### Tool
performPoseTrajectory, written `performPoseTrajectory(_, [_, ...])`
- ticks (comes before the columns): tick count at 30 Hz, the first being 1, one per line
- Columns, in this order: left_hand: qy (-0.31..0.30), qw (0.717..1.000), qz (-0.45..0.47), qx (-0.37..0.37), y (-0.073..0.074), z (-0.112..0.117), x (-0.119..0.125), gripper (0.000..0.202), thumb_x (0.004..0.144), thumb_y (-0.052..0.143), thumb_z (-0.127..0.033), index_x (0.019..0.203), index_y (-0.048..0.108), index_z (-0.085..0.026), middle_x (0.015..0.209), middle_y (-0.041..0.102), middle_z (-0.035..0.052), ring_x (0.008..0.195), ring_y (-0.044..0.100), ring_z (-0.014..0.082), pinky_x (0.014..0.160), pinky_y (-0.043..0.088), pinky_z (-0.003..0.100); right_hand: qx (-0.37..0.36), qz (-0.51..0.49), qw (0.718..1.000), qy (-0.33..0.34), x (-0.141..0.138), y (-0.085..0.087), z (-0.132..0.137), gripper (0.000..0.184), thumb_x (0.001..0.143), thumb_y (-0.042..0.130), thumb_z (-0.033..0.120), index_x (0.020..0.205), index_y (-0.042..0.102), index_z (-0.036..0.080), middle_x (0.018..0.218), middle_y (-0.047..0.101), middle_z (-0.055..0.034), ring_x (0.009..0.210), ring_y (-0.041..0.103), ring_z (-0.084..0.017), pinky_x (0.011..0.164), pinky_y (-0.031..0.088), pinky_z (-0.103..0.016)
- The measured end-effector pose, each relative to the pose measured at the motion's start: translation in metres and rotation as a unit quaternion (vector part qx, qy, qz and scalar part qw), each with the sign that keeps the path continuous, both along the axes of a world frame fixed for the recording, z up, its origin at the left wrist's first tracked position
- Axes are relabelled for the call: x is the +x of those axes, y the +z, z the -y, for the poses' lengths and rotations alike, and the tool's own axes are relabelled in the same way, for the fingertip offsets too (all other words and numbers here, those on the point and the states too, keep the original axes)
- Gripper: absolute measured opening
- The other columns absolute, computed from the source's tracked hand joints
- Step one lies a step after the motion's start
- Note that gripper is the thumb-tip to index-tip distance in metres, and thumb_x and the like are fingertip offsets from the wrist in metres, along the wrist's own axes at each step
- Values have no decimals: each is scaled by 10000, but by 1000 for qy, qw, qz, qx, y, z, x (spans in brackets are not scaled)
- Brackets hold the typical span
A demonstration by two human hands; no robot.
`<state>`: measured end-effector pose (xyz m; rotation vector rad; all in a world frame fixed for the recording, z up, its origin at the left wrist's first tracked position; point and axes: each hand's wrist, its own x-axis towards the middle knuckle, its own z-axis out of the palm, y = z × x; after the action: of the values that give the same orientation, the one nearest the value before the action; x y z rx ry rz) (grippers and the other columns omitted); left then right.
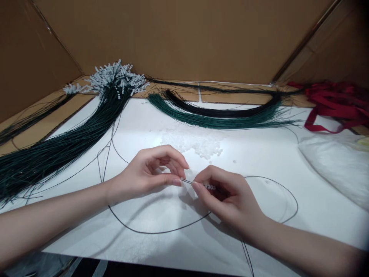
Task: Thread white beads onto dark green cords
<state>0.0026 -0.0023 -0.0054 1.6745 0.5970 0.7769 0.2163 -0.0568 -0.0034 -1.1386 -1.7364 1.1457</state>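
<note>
My right hand (230,188) pinches a thin dark wire (188,181) between thumb and forefinger. A short row of small white beads (210,187) shows on the wire behind those fingertips. Just to the left, my left hand (155,169) has its thumb and a fingertip closed on a single white bead (182,179) at the wire's end. The forefinger of that hand is raised and curved. A long loop of dark wire (152,233) curves below both hands. Loose white beads (198,144) lie in a spread pile on the white surface beyond them.
A thick bundle of dark green wires (75,134) with white beaded tips (115,79) lies at left. Behind the pile are curved green wires (213,122) and black wires (219,111). Red ribbon (331,107) and a clear plastic bag (337,165) lie right. Cardboard walls (184,38) enclose the back.
</note>
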Motion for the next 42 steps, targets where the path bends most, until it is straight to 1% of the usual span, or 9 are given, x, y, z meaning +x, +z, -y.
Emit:
performPoseTrajectory(7, [-3, 1000, -8, 11, -1, 0, 0, 222, 820, 711, -90, 1010, 634, -176, 888, 687, 25, 830, 672, 114, 753, 558, 202, 8, 3, 1000, 4, 0, -1, 0, 164, 872, 571, 167, 710, 593, 163, 585, 473, 40, 508, 367, -73, 465, 294, -214])
performPoseTrajectory(14, [7, 1000, -8, 13, 2, 2, 1, 206, 818, 714, -91, 991, 637, -171, 874, 686, 19, 817, 676, 107, 740, 559, 190, 7, 9, 1000, 5, -1, -1, -1, 161, 873, 571, 171, 714, 595, 161, 586, 467, 39, 513, 366, -73, 471, 294, -216])
performPoseTrajectory(21, [9, 1000, -7, 13, 0, 0, 0, 216, 813, 718, -95, 1001, 639, -167, 880, 692, 30, 821, 684, 121, 726, 569, 202, 4, 9, 1000, 3, 0, -1, 0, 153, 863, 574, 183, 712, 590, 170, 574, 460, 40, 506, 361, -77, 463, 294, -215])
performPoseTrajectory(34, [1, 1000, -10, 10, -1, 0, 0, 248, 810, 718, -73, 1010, 635, -195, 889, 680, 4, 833, 674, 101, 753, 558, 184, 1, 12, 1000, 7, 0, -1, 0, 155, 875, 568, 168, 723, 599, 162, 586, 475, 38, 517, 371, -76, 471, 297, -218])
performPoseTrajectory(42, [6, 999, -30, 36, 0, 2, 1, 226, 828, 704, -101, 1024, 635, -190, 922, 673, 21, 851, 666, 118, 764, 553, 209, 4, 11, 1000, 7, -1, -2, -1, 150, 866, 569, 154, 719, 598, 159, 587, 469, 41, 515, 375, -73, 472, 305, -213])
